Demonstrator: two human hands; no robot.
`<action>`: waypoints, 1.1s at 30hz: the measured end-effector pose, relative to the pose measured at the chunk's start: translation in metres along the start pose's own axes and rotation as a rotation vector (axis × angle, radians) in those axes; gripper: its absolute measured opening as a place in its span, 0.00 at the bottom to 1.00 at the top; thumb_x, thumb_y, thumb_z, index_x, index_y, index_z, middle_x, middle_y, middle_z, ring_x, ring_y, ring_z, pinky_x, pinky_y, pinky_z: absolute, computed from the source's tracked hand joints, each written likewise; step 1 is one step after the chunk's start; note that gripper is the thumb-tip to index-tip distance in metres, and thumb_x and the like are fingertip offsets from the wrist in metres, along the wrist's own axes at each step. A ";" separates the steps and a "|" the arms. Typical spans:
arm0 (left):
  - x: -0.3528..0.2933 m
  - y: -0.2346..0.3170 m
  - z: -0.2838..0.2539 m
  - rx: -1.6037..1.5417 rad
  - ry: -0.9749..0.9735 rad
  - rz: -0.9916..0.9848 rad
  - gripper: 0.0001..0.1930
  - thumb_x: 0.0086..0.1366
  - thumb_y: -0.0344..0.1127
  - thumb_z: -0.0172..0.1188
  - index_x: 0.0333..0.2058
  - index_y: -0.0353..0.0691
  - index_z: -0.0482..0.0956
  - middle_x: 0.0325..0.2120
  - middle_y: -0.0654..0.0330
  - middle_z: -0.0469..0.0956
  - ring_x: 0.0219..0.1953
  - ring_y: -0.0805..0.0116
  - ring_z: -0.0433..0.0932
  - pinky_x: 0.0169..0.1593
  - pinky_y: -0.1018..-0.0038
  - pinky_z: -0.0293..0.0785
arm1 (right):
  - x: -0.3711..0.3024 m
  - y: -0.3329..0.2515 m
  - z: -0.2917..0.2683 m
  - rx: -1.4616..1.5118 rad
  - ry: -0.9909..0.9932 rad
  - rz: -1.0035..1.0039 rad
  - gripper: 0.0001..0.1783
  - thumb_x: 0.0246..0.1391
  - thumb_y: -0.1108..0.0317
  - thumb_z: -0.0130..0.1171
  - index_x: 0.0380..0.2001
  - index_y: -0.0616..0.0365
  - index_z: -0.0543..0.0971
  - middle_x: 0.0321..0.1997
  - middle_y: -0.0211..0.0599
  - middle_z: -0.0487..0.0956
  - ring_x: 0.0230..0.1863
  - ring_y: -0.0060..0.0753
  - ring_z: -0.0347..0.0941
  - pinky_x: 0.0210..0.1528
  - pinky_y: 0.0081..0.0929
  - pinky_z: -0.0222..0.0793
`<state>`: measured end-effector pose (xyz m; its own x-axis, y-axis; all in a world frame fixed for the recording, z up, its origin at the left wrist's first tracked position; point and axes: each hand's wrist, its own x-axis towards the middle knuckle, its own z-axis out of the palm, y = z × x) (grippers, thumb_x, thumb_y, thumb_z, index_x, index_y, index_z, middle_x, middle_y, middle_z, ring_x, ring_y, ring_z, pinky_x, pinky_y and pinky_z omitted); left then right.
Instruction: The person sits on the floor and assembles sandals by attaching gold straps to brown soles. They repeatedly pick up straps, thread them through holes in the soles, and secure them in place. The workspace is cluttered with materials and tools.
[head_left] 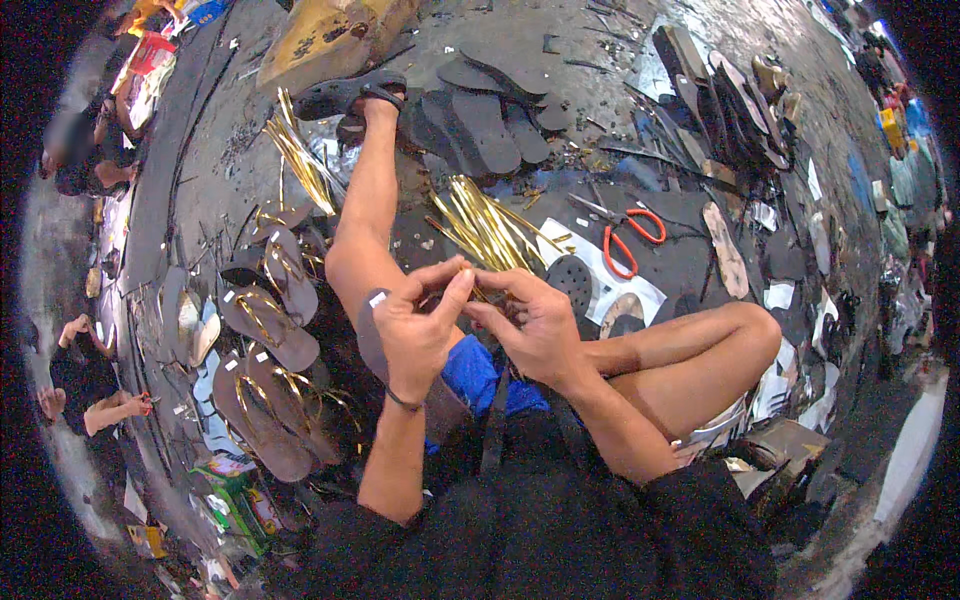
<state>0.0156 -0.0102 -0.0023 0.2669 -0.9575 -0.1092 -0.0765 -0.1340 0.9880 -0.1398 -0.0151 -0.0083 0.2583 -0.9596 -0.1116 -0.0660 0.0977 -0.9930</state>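
My left hand (425,325) and my right hand (535,325) meet over my lap, fingertips pinched together. Whatever is between them is too small and covered to make out; a glint of gold shows by the right fingers. Beside my left hand, a dark brown sandal sole (372,340) with a small white label rests against my thigh, partly hidden. Just beyond the hands lies a bundle of shiny gold straps (485,225). To its right are scissors with red handles (632,240), partly over white paper (640,295).
Flip-flops with gold straps (268,405) lie at the left. Dark soles (475,125) are piled ahead, near a wooden block (335,40). More gold strips (305,160) lie by my foot. Another stack of soles (735,105) stands far right. Other people (85,375) sit at the left edge.
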 end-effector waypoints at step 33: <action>-0.066 0.017 -0.030 0.156 0.086 -0.004 0.17 0.59 0.26 0.68 0.46 0.36 0.76 0.38 0.63 0.82 0.39 0.75 0.78 0.45 0.76 0.76 | -0.006 -0.047 -0.004 -0.408 -0.152 -0.041 0.10 0.49 0.69 0.69 0.35 0.61 0.84 0.34 0.44 0.84 0.36 0.41 0.83 0.38 0.31 0.76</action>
<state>0.0252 0.0585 0.0254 0.3487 -0.9322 -0.0970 -0.2219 -0.1827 0.9578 -0.1426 -0.0152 0.0390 0.4056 -0.9078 -0.1068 -0.4206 -0.0815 -0.9036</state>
